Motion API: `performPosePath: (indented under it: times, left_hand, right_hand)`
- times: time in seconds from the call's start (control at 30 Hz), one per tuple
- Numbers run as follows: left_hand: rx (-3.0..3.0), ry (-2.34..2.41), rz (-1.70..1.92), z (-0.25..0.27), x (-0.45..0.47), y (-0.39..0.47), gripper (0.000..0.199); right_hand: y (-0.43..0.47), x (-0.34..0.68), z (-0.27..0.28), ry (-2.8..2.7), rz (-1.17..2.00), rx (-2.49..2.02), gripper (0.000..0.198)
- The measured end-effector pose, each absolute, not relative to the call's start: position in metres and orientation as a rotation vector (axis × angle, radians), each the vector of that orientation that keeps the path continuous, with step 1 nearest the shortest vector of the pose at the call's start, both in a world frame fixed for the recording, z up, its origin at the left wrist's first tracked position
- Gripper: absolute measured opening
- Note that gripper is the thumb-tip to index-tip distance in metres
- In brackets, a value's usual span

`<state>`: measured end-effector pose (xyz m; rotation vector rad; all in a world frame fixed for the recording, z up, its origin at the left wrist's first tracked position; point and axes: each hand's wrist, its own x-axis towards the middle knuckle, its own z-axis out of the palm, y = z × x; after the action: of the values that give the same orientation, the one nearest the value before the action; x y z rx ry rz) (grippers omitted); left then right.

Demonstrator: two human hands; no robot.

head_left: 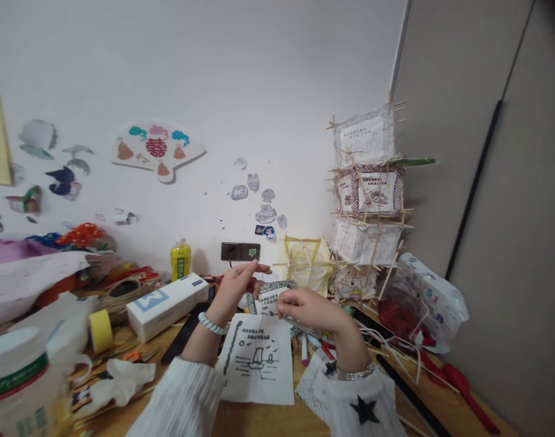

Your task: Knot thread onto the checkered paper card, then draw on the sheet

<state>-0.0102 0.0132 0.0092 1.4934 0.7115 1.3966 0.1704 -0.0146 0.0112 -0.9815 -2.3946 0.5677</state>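
So both hands are up over the middle of the bench [243, 420], close together. Left hand [240, 286] has its fingers bent and pointing off to the right, a bit spread; right hand [307, 306] is lower, curled in with the fingertips aimed left. Can't tell if either one is actually gripping anything, the fingertips are too small to make out.

Right below them is a white sheet [258, 358] with a boat drawing and writing. Its top edge points away from the person, writing reads right way up from their seat, and the long axis looks to run near-to-far. Just behind, partly blocked by the hands, is a checkered-border panel [269, 296], tilted a little, also with writing.

Rest of the bench is pretty crammed: white box [168, 305] lying at a slant, yellow tape roll [101, 332], yellow bottle [181, 259] standing upright, big jar [20, 385] front left. Right of center there's a yellow stick frame [307, 267], next to a tall stack of paper-and-stick lanterns [373, 189].

White wall [268, 79] behind has a fan-shaped cutout [159, 149] stuck on it, and a grey panel [469, 115] fills the right side.
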Motion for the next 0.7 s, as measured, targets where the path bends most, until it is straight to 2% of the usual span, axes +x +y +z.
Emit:
performPosePath:
  times: [0.7]
  left_hand:
    - [1.301, 0.511, 1.552, 0.005, -0.001, 0.016, 0.031]
  right_hand:
    - [-0.026, 0.161, 0.018, -2.534, 0.624, -0.917, 0.015]
